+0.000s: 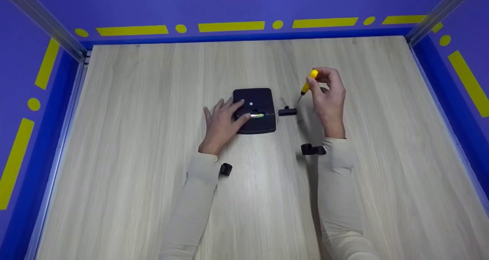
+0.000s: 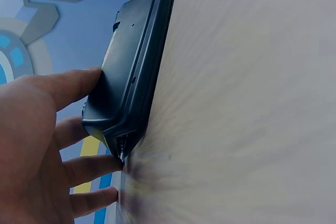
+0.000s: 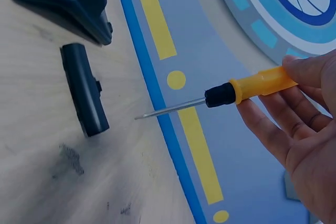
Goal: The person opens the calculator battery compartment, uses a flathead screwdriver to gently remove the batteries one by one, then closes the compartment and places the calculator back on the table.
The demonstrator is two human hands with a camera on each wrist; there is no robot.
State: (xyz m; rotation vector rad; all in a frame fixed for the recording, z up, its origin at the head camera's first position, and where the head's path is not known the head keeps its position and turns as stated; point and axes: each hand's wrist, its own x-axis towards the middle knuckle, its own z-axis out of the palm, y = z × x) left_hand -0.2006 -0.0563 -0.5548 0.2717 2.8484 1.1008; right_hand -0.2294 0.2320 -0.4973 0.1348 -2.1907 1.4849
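A flat black device with rounded corners (image 1: 254, 96), its kind unclear, lies on the table with an uncovered battery slot facing up. In the slot shows a battery (image 1: 257, 115) with a shiny green and silver wrap. My left hand (image 1: 222, 124) rests at the device's left side, thumb by the battery and index finger over the top, the other fingers extended beside it. Right of the device, a small black battery cover (image 1: 287, 111) with a tab lies on the table. My right hand (image 1: 330, 96) holds a yellow-handled screwdriver (image 3: 262, 85), its metal tip pointing down near the cover.
The pale wood-grain table (image 1: 133, 138) is bounded by blue walls (image 1: 244, 12) with yellow markings at the back and both sides. A black wrist camera (image 1: 313, 149) sticks out from the right sleeve, and another (image 1: 225, 169) from the left.
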